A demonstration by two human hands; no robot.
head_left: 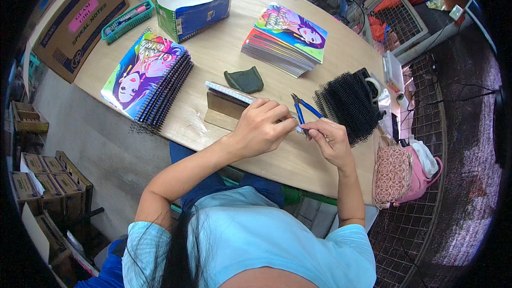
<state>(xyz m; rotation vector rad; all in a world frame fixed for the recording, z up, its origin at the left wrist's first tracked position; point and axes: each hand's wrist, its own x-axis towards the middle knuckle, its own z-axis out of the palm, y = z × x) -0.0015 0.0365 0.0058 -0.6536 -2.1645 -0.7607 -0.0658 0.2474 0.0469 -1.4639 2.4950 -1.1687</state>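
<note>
A thin notebook [226, 92] stands on its edge, spine up, against a brown angled stand [218, 118] near the table's front. Curled over its right part, my left hand [264, 127] is closed, with the fingertips on the edge of the pages. My right hand [329, 141] pinches something small at the notebook's right end; the fingers hide most of it. Just beyond both hands lie wire cutters [311, 109] with blue handles, jaws pointing away. A dark green folded cloth-like piece [245, 80] rests behind the stand.
At left is a stack of coil-bound notebooks [146, 74]; unbound ones [288, 40] sit at the back. Black spiral coils [349, 104] pile up on the right. A cut-open blue-and-white container [194, 8], a green basket [128, 21], a carton [80, 21] and a pink bag [418, 173] stand around.
</note>
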